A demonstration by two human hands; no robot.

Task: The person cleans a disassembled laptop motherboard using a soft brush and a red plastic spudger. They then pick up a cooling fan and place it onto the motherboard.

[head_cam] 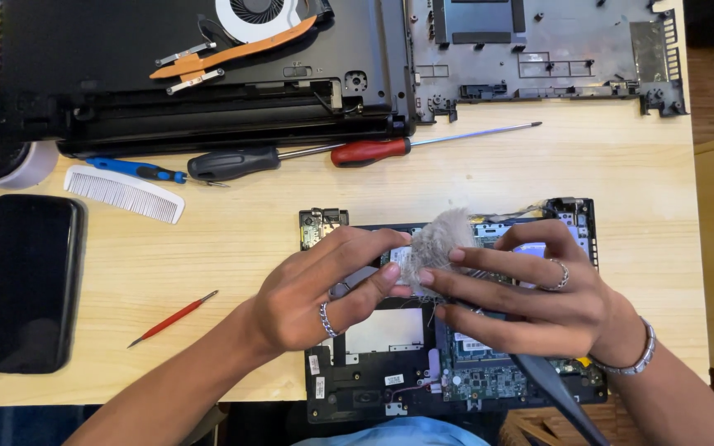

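Note:
An opened laptop base (373,384) with its green circuit board (497,381) exposed lies at the table's near edge. My left hand (316,293) rests on its middle, fingertips pinched at the edge of a grey clump of dust fluff (440,239). My right hand (530,301) comes in from the right, its fingertips touching the same fluff from below. A dark handle (559,396) runs under my right palm toward the bottom edge; its tip is hidden. Both hands wear rings, and the right wrist a bracelet.
Behind lie a black-handled screwdriver (233,163), a red-handled screwdriver (373,151) and a blue-handled one (138,170), a white comb (124,193), a black phone (28,282) at left, a small red tool (173,317), and another dismantled laptop (208,74) with fan and a grey chassis (539,49).

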